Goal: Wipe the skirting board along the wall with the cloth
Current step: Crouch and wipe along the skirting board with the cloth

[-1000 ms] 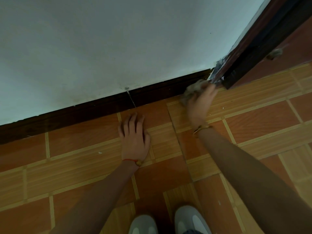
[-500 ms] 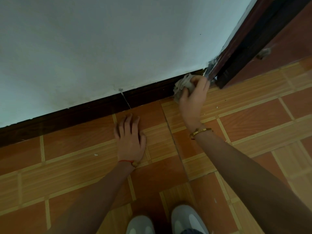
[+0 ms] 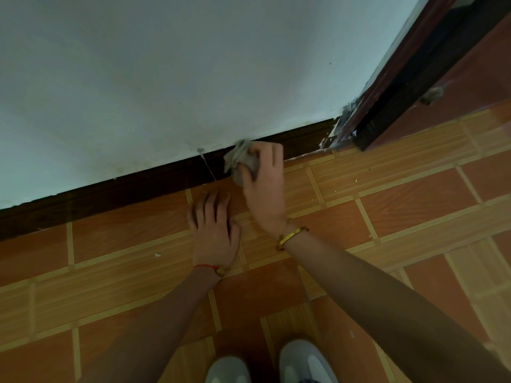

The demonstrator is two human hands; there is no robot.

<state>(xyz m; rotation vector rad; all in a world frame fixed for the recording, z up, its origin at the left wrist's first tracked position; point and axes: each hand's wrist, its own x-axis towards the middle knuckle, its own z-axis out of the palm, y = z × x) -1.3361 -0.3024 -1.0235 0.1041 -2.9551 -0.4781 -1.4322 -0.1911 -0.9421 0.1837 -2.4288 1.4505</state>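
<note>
A dark brown skirting board (image 3: 116, 194) runs along the foot of the pale wall, rising to the right as far as the door frame. My right hand (image 3: 265, 186) grips a crumpled grey cloth (image 3: 240, 160) and presses it against the board near its middle, just right of a thin joint line. My left hand (image 3: 214, 230) lies flat on the tiled floor, fingers spread toward the board, just below and left of the cloth.
A dark red-brown door frame (image 3: 409, 87) stands at the right end of the board, with chipped paint at its foot. A small dust clump (image 3: 432, 95) lies beyond it. Orange floor tiles (image 3: 387, 217) carry white specks. My two light shoes (image 3: 304, 363) are at the bottom edge.
My right hand has slid the cloth leftward along the skirting board, away from the door frame toward the joint line. My left hand has stayed flat on the floor.
</note>
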